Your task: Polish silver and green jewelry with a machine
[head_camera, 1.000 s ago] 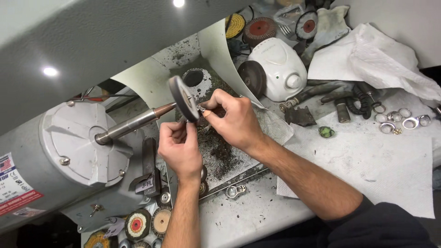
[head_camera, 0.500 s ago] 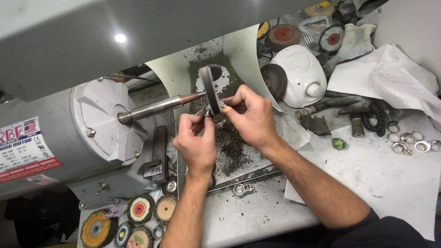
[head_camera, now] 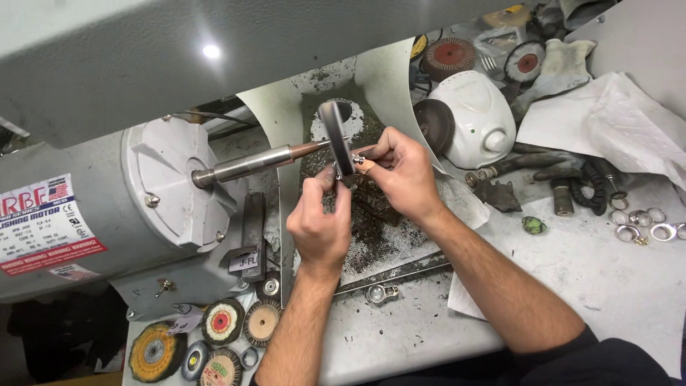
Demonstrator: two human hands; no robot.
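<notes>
Grey motor (head_camera: 86, 214) sits left on the bench, shaft (head_camera: 250, 163) sticking out to the right with a thin wheel (head_camera: 337, 139) on its tip. Wheel runs inside a white curved hood (head_camera: 386, 78), dark grit-covered tray (head_camera: 379, 236) under it.

Left hand (head_camera: 320, 225) comes up from below, fingers curled closed, thumb and fingertips pinching a small ring (head_camera: 341, 174) right at the wheel's lower edge. Right hand (head_camera: 404, 175) reaches in from the right, also closed, fingertips meeting the left ones at the same spot; one fingertip has tan tape on it. Cannot tell which hand carries most of the ring, it's mostly hidden.

White rounded unit (head_camera: 471, 118) just right of the hood. Crumpled white paper (head_camera: 614, 121) far right. Spare buffs (head_camera: 221, 322) front left, under the motor. Loose rings (head_camera: 643, 225) at the right edge, small green stone (head_camera: 534, 225) near them.
</notes>
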